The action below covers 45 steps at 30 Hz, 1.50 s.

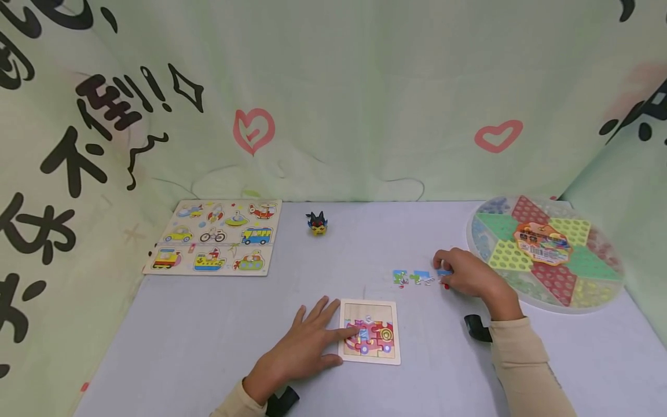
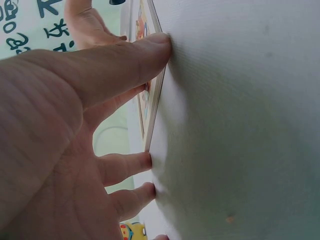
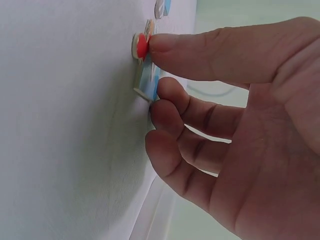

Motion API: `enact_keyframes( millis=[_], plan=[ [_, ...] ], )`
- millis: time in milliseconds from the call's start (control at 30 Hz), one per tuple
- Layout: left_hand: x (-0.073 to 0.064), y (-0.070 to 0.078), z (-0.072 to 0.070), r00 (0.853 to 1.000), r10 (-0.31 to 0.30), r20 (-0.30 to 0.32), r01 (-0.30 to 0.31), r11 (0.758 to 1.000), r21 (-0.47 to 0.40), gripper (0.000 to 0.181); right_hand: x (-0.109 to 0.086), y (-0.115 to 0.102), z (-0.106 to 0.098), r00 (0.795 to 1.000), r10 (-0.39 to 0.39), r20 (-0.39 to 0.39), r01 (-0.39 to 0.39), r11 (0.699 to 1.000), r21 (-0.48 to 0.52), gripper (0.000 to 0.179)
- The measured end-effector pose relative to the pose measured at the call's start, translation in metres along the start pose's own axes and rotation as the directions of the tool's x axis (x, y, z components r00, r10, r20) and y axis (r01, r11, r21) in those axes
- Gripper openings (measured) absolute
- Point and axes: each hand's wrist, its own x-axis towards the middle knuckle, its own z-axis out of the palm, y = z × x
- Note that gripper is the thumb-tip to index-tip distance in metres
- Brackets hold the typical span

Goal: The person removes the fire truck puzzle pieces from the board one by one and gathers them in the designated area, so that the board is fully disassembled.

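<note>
A small wooden jigsaw puzzle (image 1: 372, 361) in a square frame lies near the table's middle, its lower part filled with pieces of a pink vehicle picture. My left hand (image 1: 307, 341) is spread at its left side, the index fingertip resting on the picture. In the left wrist view the thumb (image 2: 125, 60) touches the frame's edge. Farther right, my right hand (image 1: 471, 278) pinches a blue jigsaw piece with a red knob-like tab (image 3: 142, 46), low at the tabletop. Two loose jigsaw pieces (image 1: 400, 278) (image 1: 421, 278) lie in a row left of that hand.
A wooden vehicle puzzle board (image 1: 208, 267) lies at the back left. Beside it stands a small black-and-yellow toy figure (image 1: 317, 223). On the right sits a large round box (image 1: 586, 263) with coloured triangles. A printed curtain (image 1: 365, 116) hangs along the table's back edge.
</note>
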Motion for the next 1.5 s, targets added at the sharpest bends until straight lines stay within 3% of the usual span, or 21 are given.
enact_keyframes(
  millis=[367,500,600,700,833,933,1100,1367,1500],
  plan=[
    [0.000,-0.001,0.000,1.000,-0.002,-0.003,0.002,1.000,0.008,0.058,0.000,-0.004,0.001,1.000,0.023,-0.001,-0.023,0.999,-0.033,0.025],
    [0.000,0.000,0.000,1.000,-0.003,0.001,0.003,1.000,0.002,0.057,-0.001,-0.021,0.004,0.999,0.013,-0.041,-0.017,0.995,-0.102,0.030],
    [0.000,-0.001,0.000,1.000,-0.008,0.011,0.008,1.000,-0.004,0.057,-0.003,-0.052,0.011,0.996,-0.063,-0.068,0.053,0.988,-0.142,0.037],
    [0.001,-0.001,0.000,1.000,-0.008,0.020,0.008,1.000,-0.002,0.056,-0.006,-0.088,0.024,0.983,-0.179,-0.042,0.171,0.973,-0.152,0.043],
    [0.003,-0.003,0.000,1.000,0.008,0.021,-0.008,1.000,0.003,0.057,-0.011,-0.126,0.046,0.944,-0.324,0.057,0.329,0.939,-0.099,0.050],
    [0.002,-0.004,0.000,0.999,0.028,0.015,-0.028,1.000,0.003,0.057,-0.012,-0.141,0.061,0.916,-0.384,0.114,0.391,0.920,-0.040,0.053],
    [0.000,-0.006,0.001,0.998,0.056,0.001,-0.056,0.998,0.016,0.057,-0.011,-0.146,0.076,0.906,-0.402,0.130,0.408,0.913,-0.016,0.052],
    [-0.001,-0.006,-0.001,0.998,0.067,0.011,-0.067,0.997,0.035,0.055,-0.006,-0.144,0.092,0.891,-0.447,0.081,0.452,0.890,-0.056,0.029],
    [-0.002,-0.012,-0.006,0.994,0.101,0.034,-0.101,0.995,-0.012,0.050,-0.004,-0.143,0.096,0.895,-0.439,0.076,0.443,0.896,-0.035,0.028]
  ],
)
